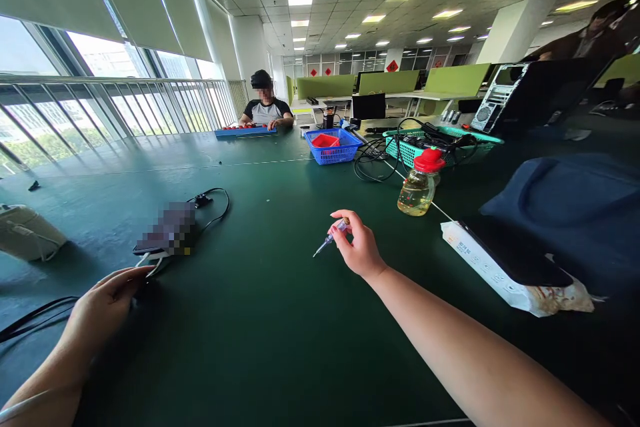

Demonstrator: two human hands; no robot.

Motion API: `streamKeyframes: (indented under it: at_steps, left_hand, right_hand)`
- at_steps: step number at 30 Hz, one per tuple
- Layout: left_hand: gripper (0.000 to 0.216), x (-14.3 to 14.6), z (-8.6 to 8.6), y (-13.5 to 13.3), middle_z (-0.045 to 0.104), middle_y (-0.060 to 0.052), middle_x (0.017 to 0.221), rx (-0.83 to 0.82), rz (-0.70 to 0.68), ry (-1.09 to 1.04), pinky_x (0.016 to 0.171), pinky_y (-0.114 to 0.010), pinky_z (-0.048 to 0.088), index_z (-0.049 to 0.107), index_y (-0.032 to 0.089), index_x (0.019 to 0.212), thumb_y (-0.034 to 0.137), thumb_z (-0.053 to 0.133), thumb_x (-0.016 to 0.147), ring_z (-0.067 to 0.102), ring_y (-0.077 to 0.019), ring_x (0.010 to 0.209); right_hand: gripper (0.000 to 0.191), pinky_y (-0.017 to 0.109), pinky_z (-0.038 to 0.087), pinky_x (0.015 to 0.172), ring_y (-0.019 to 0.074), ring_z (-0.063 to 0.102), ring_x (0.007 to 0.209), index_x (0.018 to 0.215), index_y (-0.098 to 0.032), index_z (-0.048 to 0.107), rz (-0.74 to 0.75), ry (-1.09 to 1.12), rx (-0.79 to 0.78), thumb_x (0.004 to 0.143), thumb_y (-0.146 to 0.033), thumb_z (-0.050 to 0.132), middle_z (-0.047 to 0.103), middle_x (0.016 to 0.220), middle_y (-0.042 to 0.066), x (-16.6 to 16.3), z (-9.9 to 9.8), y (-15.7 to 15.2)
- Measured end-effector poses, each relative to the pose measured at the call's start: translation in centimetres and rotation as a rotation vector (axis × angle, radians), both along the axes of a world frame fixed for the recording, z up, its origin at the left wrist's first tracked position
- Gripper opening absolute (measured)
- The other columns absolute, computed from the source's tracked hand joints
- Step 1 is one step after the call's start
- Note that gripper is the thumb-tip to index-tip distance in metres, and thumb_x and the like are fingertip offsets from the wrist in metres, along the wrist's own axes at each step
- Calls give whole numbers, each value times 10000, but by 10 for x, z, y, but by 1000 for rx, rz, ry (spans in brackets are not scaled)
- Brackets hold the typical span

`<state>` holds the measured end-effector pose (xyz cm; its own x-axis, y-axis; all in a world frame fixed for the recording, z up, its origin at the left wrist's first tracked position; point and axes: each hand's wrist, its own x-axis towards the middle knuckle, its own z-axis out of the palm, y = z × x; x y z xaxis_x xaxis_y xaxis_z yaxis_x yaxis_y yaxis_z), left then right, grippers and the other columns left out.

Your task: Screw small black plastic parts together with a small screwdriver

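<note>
My right hand [357, 247] hovers over the dark green table [260, 320], its fingers pinched on a small clear-handled screwdriver [330, 237] whose tip points left and down. My left hand [107, 303] rests low at the left, fingers curled together near a white cable end [153, 260] and a dark object under the fingertips; what it grips is unclear. Just beyond it lies a blurred-out device [167, 230] with a black cable [213, 207] looping from it.
A bottle of yellow liquid with a red cap [420, 183] stands mid-right, beside a white packet [500, 270] under a dark phone and a blue bag [565, 207]. Blue basket [333, 147], teal basket with cables [425, 140]. A person sits at the far end [265, 107].
</note>
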<state>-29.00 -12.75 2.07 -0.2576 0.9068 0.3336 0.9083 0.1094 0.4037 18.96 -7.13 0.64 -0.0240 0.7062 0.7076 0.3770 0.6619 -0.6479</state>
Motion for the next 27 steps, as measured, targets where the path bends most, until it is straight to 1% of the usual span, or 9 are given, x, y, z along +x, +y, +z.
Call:
streamKeyframes:
  at_steps: [7,11,16,18,20,22,24,26,27]
  left_hand:
    - [463,-8,-6,-3,715,-28,1229,-32,-32,141,916,-333,548,763,227,1093,321,435,780,692,-242,1027]
    - [461,-3,-3,-5,717,-1,1233,-41,-55,263,905,-335,557,765,250,1110,312,420,810,698,-238,1005]
    - [464,9,3,-9,710,48,1250,-168,25,304,934,-378,549,737,307,1173,368,403,857,703,-265,1056]
    - [483,14,4,-14,671,53,1311,-219,8,294,972,-388,530,709,319,1222,403,405,856,687,-277,1114]
    - [542,16,3,-19,621,31,1378,-219,-11,286,1011,-382,503,646,300,1315,436,377,865,658,-280,1175]
    - [603,14,1,-25,625,13,1379,-215,45,283,977,-371,517,540,294,1422,472,323,889,661,-278,1168]
    - [639,7,-2,-30,708,0,1259,-255,172,286,876,-362,554,447,305,1486,515,277,907,703,-276,1071]
    - [682,-5,-9,-32,766,-33,1109,-321,273,302,805,-367,566,423,273,1503,554,262,902,726,-288,981]
    - [709,-12,-14,-33,766,-61,1103,-334,269,324,823,-378,562,445,233,1492,565,264,892,721,-300,998]
  right_hand:
    - [181,288,555,679,159,685,689,1103,-240,544,-20,-18,19,924,-251,517,709,826,21,0,1,0]
    - [180,288,560,692,159,691,697,1103,-238,544,-21,-23,25,926,-255,515,711,831,23,1,1,-1]
    - [178,286,557,679,159,689,692,1103,-237,544,-18,-16,29,928,-254,518,710,827,24,0,1,0]
    - [178,287,556,679,160,689,696,1101,-236,545,-15,-14,29,926,-255,518,707,819,22,0,1,0]
    - [179,286,556,679,159,687,694,1100,-237,545,-14,-13,28,925,-254,518,706,815,19,0,1,0]
    - [179,286,555,682,158,684,692,1099,-239,546,-16,-14,27,922,-251,521,706,815,17,0,2,0]
    - [179,285,553,682,156,682,687,1098,-240,546,-17,-16,27,921,-246,521,706,816,16,0,2,0]
    - [180,284,551,676,155,679,679,1099,-239,546,-20,-19,29,921,-244,520,705,815,17,0,2,0]
    - [178,284,550,672,155,678,675,1098,-238,546,-22,-20,30,922,-245,518,705,814,17,0,2,0]
